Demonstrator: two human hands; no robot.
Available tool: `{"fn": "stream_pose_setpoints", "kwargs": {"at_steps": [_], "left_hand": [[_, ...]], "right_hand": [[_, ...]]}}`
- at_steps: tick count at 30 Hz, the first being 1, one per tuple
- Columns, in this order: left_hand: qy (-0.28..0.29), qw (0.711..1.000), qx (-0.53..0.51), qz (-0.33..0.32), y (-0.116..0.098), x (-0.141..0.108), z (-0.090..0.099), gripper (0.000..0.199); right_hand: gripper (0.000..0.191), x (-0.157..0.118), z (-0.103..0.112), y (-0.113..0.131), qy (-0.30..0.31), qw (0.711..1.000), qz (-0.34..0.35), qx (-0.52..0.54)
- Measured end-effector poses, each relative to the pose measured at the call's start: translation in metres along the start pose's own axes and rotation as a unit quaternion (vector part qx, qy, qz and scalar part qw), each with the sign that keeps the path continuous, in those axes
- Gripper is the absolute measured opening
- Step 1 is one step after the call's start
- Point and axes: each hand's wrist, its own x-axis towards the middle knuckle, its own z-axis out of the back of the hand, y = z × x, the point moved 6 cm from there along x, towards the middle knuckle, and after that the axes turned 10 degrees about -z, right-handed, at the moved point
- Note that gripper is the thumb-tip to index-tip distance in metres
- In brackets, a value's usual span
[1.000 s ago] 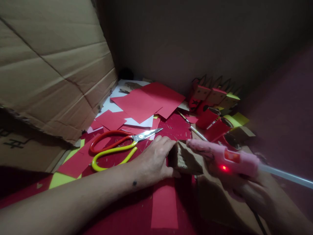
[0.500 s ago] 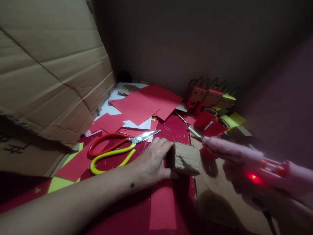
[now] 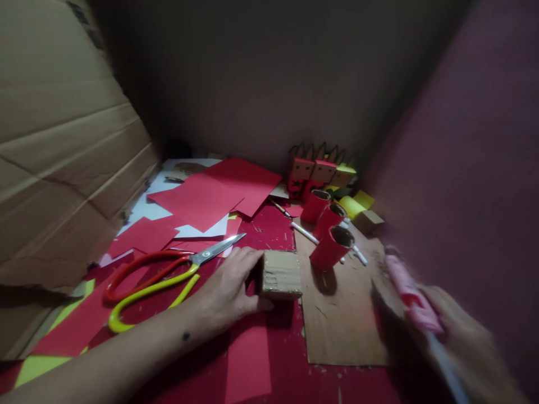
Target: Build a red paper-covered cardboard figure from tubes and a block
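My left hand [image 3: 229,283] is closed around the left side of a small cardboard block [image 3: 281,274], thumb near its lower edge. A red paper strip [image 3: 248,359] lies just below that hand. Scissors [image 3: 205,256] with one red and one yellow handle rest beside the wrist, blades apart. At the right, my right hand [image 3: 467,331], blurred, grips a pink glue gun [image 3: 410,300] whose nozzle points up and away. A flat cardboard sheet [image 3: 337,331] lies between the hands. Red paper tubes [image 3: 329,248] stand at its far part, near white glue sticks [image 3: 305,233].
Red paper sheets [image 3: 219,188] overlap white paper at the back left. Decorated box figures [image 3: 314,171] stand against the back wall. A yellow roll [image 3: 351,206] and another cardboard block [image 3: 368,223] lie nearby. A tall cardboard panel [image 3: 63,146] borders the left side.
The glue gun has moved away from the block and tubes toward the right, uncovering the tubes and cardboard sheet. The view has shifted right. My left hand still holds the block.
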Motion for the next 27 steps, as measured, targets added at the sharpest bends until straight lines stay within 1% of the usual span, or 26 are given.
{"fn": "stream_pose_setpoints", "kwargs": {"at_steps": [1,2,3,5,7,9,12,14,16,17,19,20,21,22,23,25,27], "left_hand": [[-0.004,1.000,0.000,-0.005,0.000,0.000,0.000,0.048],[-0.006,1.000,0.001,-0.010,-0.001,0.001,0.001,0.046],[-0.006,1.000,0.001,-0.013,-0.002,0.001,0.001,0.045],[0.001,1.000,-0.002,-0.005,-0.005,0.002,0.002,0.044],[0.011,1.000,-0.009,0.010,-0.007,0.002,0.003,0.045],[0.013,1.000,-0.011,0.018,-0.008,0.002,0.003,0.044],[0.008,1.000,0.003,0.011,-0.006,0.001,0.002,0.046],[0.007,1.000,0.007,0.005,-0.004,0.001,0.000,0.049],[0.006,1.000,0.001,0.005,-0.002,0.001,-0.003,0.057],[0.009,1.000,-0.003,0.009,-0.001,0.000,-0.003,0.063],[0.014,1.000,-0.009,0.024,0.000,-0.002,-0.002,0.079],[0.016,0.999,-0.013,0.034,0.000,-0.003,0.001,0.087],[0.017,0.999,-0.020,0.044,0.000,-0.005,0.005,0.092],[0.016,0.998,-0.033,0.052,-0.001,-0.008,0.011,0.094],[0.010,0.997,-0.053,0.057,-0.002,-0.010,0.018,0.092],[-0.014,0.992,-0.102,0.075,-0.004,-0.013,0.036,0.076],[-0.079,0.985,-0.108,0.112,0.000,-0.017,0.059,0.056]], "right_hand": [[0.034,0.000,-0.002,0.000,-0.015,0.999,-0.022,-0.043],[0.038,0.000,-0.006,0.001,-0.023,0.990,-0.049,-0.128],[0.044,0.002,-0.010,0.004,-0.021,0.981,-0.055,-0.183],[0.051,0.009,-0.016,0.011,-0.020,0.966,-0.055,-0.252],[0.056,0.017,-0.020,0.013,-0.012,0.960,-0.046,-0.277],[0.061,0.024,-0.023,0.009,-0.001,0.957,-0.041,-0.286],[0.068,0.028,-0.023,0.001,0.016,0.959,-0.024,-0.281],[0.066,0.025,-0.018,0.001,0.019,0.962,0.000,-0.274],[0.060,0.018,-0.012,0.008,0.004,0.962,0.023,-0.273],[0.055,0.014,-0.007,0.014,-0.021,0.962,0.033,-0.271],[0.047,0.003,0.002,0.033,-0.106,0.962,0.064,-0.243],[0.043,-0.003,0.003,0.046,-0.134,0.964,0.107,-0.202],[0.041,-0.009,0.000,0.058,-0.128,0.969,0.142,-0.154],[0.039,-0.013,-0.005,0.070,-0.106,0.974,0.173,-0.102],[0.039,-0.016,-0.010,0.083,-0.085,0.973,0.202,-0.078],[0.047,-0.018,-0.023,0.107,-0.031,0.970,0.232,-0.066],[0.057,-0.013,-0.031,0.128,0.003,0.968,0.243,-0.059]]}}
